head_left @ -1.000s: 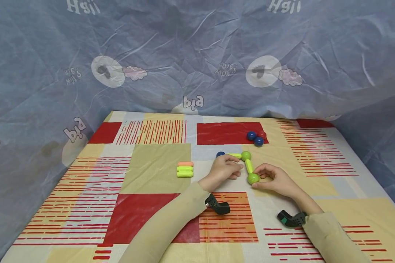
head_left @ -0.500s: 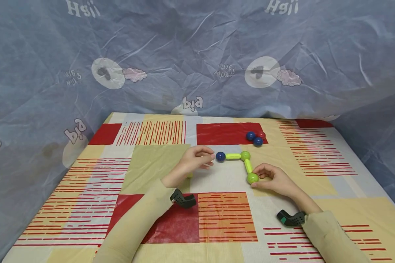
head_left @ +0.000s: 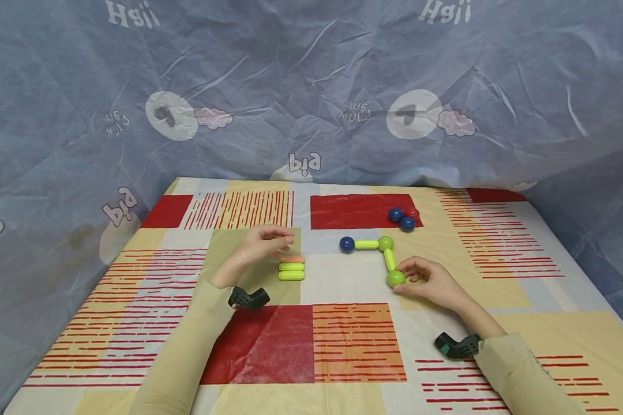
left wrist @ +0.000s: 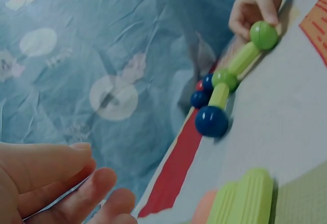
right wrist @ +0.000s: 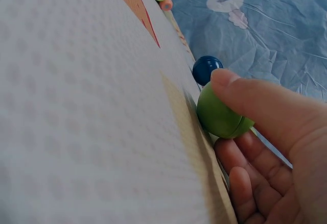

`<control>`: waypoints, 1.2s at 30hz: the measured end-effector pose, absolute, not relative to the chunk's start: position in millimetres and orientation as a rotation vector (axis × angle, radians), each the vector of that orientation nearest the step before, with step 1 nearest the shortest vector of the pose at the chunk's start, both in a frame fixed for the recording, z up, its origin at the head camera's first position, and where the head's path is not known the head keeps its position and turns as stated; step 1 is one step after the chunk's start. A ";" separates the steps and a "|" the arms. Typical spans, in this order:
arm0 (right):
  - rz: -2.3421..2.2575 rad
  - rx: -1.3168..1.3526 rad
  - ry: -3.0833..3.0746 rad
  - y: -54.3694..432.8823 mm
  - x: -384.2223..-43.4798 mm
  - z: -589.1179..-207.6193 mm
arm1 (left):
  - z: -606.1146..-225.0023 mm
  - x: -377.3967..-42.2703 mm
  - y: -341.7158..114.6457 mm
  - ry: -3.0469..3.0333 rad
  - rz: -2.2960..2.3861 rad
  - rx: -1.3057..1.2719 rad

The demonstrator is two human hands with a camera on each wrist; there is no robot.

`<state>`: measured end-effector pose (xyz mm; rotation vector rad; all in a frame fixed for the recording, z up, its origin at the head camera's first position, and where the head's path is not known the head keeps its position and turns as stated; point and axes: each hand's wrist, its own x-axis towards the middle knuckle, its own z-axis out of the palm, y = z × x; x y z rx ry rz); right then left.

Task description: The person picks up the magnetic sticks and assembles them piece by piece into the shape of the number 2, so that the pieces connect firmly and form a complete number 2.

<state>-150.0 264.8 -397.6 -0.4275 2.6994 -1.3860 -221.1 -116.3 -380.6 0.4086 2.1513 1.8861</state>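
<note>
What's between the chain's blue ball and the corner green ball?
One yellow-green rod, spanning from the blue ball to the corner green ball; head view shows it.

You face wrinkled blue-grey sheet [head_left: 291, 86], white-lettered and pink-clouded; before it you have patchwork-print tablecloth [head_left: 337, 291], red, orange, olive, yellow and white, partly red-dashed

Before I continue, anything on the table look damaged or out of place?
Nothing stands out. The bent chain of yellow-green sticks and glossy green and blue balls looks joined; an orange stick and two yellow-green ribbed sticks lie side by side; two glossy blue balls and a red ball sit grouped.
</note>
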 end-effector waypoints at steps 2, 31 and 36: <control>-1.385 -0.421 2.704 264.4 -150.6 -398.4 | -383.7 -224.8 -123.1 2.154 1.864 0.385; -1.438 -0.371 2.771 273.7 -168.6 -430.9 | -420.5 -240.9 -142.3 2.165 1.655 0.361; -1.432 -0.374 2.778 273.8 -168.3 -432.0 | -421.5 -239.8 -141.0 2.212 1.599 0.372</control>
